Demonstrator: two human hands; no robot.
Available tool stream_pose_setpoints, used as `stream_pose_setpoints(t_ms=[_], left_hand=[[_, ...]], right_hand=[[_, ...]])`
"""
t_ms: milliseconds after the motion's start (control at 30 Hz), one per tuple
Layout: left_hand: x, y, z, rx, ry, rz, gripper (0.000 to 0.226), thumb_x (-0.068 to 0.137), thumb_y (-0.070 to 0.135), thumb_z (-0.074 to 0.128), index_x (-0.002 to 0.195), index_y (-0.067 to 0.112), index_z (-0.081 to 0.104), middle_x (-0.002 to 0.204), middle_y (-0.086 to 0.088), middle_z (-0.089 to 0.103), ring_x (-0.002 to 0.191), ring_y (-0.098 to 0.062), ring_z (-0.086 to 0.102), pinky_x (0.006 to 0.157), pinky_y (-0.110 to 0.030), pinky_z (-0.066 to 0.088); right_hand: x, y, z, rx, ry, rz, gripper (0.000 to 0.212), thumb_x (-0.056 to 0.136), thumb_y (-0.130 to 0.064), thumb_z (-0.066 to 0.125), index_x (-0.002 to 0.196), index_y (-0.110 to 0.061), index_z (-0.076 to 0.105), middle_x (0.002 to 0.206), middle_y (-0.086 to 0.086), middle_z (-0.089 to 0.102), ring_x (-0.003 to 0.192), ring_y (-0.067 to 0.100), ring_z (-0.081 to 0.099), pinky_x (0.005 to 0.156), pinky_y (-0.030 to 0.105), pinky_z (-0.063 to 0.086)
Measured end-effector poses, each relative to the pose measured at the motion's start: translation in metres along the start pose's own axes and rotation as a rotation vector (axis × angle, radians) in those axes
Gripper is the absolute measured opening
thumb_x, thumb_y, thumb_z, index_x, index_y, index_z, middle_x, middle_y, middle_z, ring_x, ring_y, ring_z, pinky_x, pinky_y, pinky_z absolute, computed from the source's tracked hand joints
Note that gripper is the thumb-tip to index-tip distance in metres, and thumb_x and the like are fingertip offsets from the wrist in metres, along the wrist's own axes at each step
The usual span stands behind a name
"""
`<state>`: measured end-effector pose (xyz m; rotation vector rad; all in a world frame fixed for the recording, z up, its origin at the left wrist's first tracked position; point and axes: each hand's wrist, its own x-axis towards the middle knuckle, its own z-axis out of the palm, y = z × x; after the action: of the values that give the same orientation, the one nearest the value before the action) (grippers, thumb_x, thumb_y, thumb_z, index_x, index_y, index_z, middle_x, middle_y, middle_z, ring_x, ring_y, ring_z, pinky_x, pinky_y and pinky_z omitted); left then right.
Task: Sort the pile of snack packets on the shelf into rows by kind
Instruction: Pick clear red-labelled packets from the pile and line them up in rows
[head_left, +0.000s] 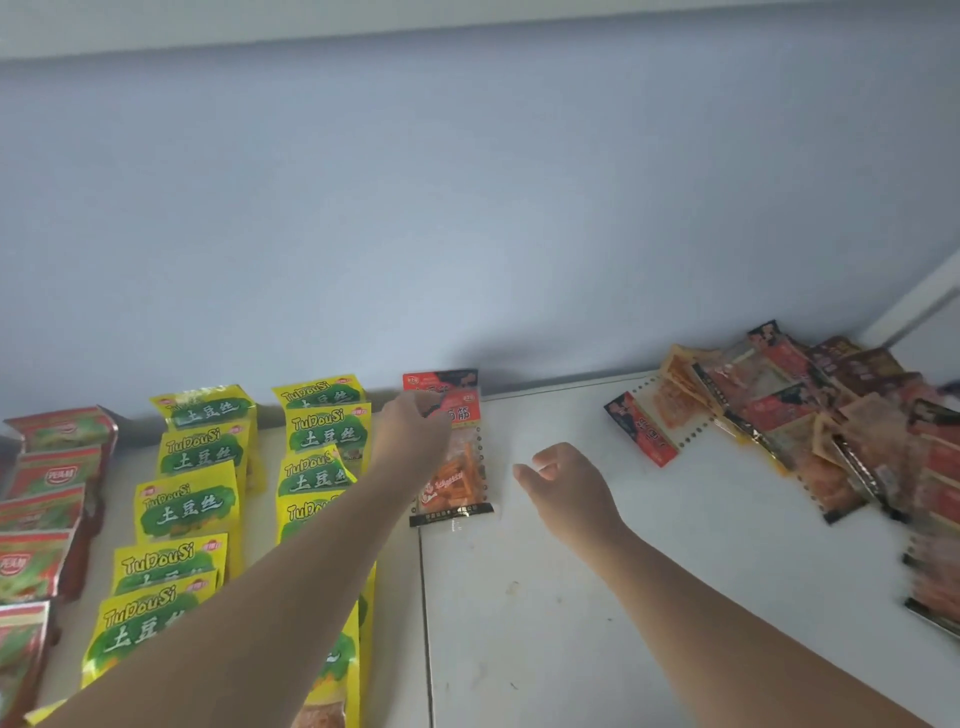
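Because the packets must lie in rows by kind, the white metal shelf (623, 597) already shows an order on its left part: a row of red-and-green foil packets (47, 478) at the far left, then two rows of yellow plastic packets with green labels (187, 504), each row running from the back toward the person. Just right of them a new row begins with two clear packets with red tops and orange sticks inside (460, 478), one at the blue-grey back wall (467, 208) and one in front, partly over it. The left hand (415, 436) lies over the front one, probably to set it straight in line; its fingers are hidden, so I cannot tell if they pinch or only press. The right hand (569, 483) hangs above the bare shelf, fingers loosely curled, holding nothing, I think ready for the unsorted pile of red, brown and orange packets (810, 410), well apart in the right back corner.
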<state>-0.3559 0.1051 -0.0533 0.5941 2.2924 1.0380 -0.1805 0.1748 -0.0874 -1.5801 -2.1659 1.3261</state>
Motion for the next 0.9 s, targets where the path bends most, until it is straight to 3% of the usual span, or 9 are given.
stream_pose_setpoints(t_ms=[100,167,267,400,500,567,700,800,900], left_hand=[[-0.014,0.014,0.022,0.006,-0.089,0.058,0.037,0.097,0.021,0.054,0.133,0.018,0.061,0.129,0.003,0.065,0.098,-0.023,0.068,0.074,-0.030,0.053],[-0.026,0.024,0.041,0.024,-0.141,0.105,0.035,0.096,0.024,0.057,0.130,0.021,0.063,0.128,0.004,0.066,0.097,-0.012,0.064,0.082,-0.027,0.050],[-0.047,0.040,0.075,-0.009,-0.230,0.137,0.033,0.096,0.023,0.060,0.129,0.019,0.066,0.125,0.004,0.067,0.098,-0.009,0.061,0.068,-0.017,0.043],[-0.069,0.066,0.124,0.001,-0.311,0.137,0.027,0.094,0.023,0.062,0.120,0.021,0.068,0.120,0.005,0.069,0.099,-0.012,0.064,0.073,-0.024,0.050],[-0.078,0.086,0.162,0.043,-0.338,0.146,0.015,0.093,0.020,0.062,0.104,0.026,0.071,0.106,0.010,0.071,0.088,-0.011,0.064,0.075,-0.026,0.050],[-0.081,0.102,0.187,0.088,-0.349,0.153,0.027,0.092,0.021,0.062,0.117,0.021,0.070,0.111,0.007,0.071,0.088,-0.008,0.064,0.072,-0.025,0.051],[-0.076,0.143,0.235,0.210,-0.336,0.206,0.042,0.087,0.031,0.069,0.128,0.020,0.065,0.125,0.005,0.069,0.110,-0.015,0.066,0.096,-0.038,0.056],[-0.063,0.176,0.267,0.305,-0.303,0.306,0.045,0.079,0.043,0.077,0.120,0.027,0.064,0.115,0.003,0.069,0.103,-0.019,0.068,0.090,-0.040,0.057],[-0.046,0.199,0.296,0.444,-0.279,0.348,0.068,0.081,0.047,0.075,0.140,0.017,0.056,0.135,-0.006,0.059,0.125,-0.028,0.056,0.103,-0.044,0.048]], right_hand=[[-0.013,0.017,-0.030,0.030,0.056,0.012,0.033,0.094,-0.041,0.061,0.117,-0.019,0.059,0.113,-0.008,0.061,0.095,0.007,0.055,0.064,0.011,0.035],[-0.022,0.030,-0.052,0.033,0.092,0.022,0.032,0.094,-0.040,0.061,0.118,-0.019,0.060,0.111,-0.009,0.061,0.095,0.007,0.055,0.066,0.010,0.035],[-0.031,0.052,-0.088,0.042,0.147,0.048,0.031,0.095,-0.038,0.060,0.119,-0.018,0.060,0.107,-0.010,0.059,0.095,0.008,0.056,0.068,0.017,0.038],[-0.030,0.091,-0.132,0.074,0.194,0.098,0.033,0.095,-0.036,0.058,0.121,-0.017,0.061,0.110,-0.008,0.060,0.095,0.008,0.056,0.067,0.015,0.038],[-0.024,0.126,-0.164,0.118,0.208,0.126,0.033,0.095,-0.036,0.059,0.121,-0.016,0.062,0.109,-0.007,0.061,0.094,0.008,0.055,0.065,0.013,0.036],[-0.020,0.150,-0.185,0.159,0.217,0.161,0.033,0.095,-0.034,0.060,0.121,-0.014,0.062,0.108,-0.007,0.060,0.096,0.009,0.055,0.072,0.021,0.039],[-0.008,0.194,-0.218,0.338,0.224,0.239,0.039,0.092,-0.032,0.063,0.125,-0.011,0.065,0.117,0.001,0.070,0.104,0.017,0.068,0.094,0.037,0.054],[0.002,0.214,-0.236,0.462,0.186,0.263,0.040,0.092,-0.038,0.066,0.124,-0.012,0.066,0.115,0.002,0.072,0.102,0.021,0.071,0.093,0.046,0.058],[0.009,0.222,-0.246,0.492,0.161,0.251,0.053,0.092,-0.041,0.066,0.135,-0.010,0.059,0.124,0.002,0.068,0.109,0.018,0.068,0.095,0.045,0.056]])
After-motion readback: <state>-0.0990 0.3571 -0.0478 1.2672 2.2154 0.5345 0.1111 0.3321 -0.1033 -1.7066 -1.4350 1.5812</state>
